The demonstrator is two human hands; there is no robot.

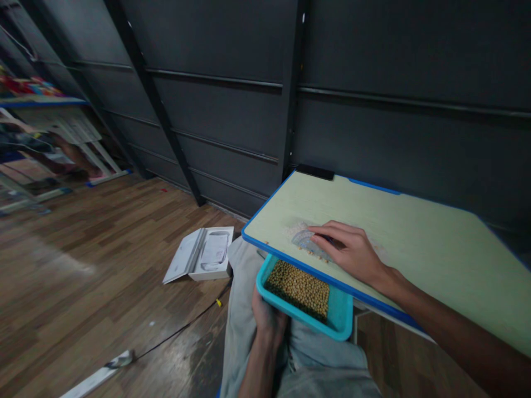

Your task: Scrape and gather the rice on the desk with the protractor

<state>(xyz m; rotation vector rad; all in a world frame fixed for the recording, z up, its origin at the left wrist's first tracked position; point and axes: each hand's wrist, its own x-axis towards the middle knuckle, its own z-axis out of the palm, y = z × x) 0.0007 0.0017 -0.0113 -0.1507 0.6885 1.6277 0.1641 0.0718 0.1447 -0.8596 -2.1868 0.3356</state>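
1. On the floor to your left, a white box [215, 251] of smooth, stiff card lies open; it's well apart from your hands.
2. Your left hand [266, 316] holds the tray from below, curled against its underside and side; most of the fingers are hidden. Best to keep that support level and steady.
3. The tray [341, 310] sits over your lap, its far side tucked under the table's edge. Keep it there, so anything coming over the edge meets it. It looks like smooth teal plastic: rectangular, rounded corners, rolled rim.
4. The beans [298, 288] inside are small, round and tan, heaped away from the right end. They'd likely roll if you tipped the tray.
5. On the tabletop, a clear piece [304, 239] with a curved outline lies by your fingertips; what it is, you can't tell from here.
6. A few loose beans [318, 256] lie near the edge, just above the tray. Light, low fingers should suit them; a flick could scatter them.
7. Your right hand [352, 249] is bent over, fingers and thumb drawn close; whether they pinch anything can't be told.
8. The tabletop [431, 243] is flat, pale and blue-edged.
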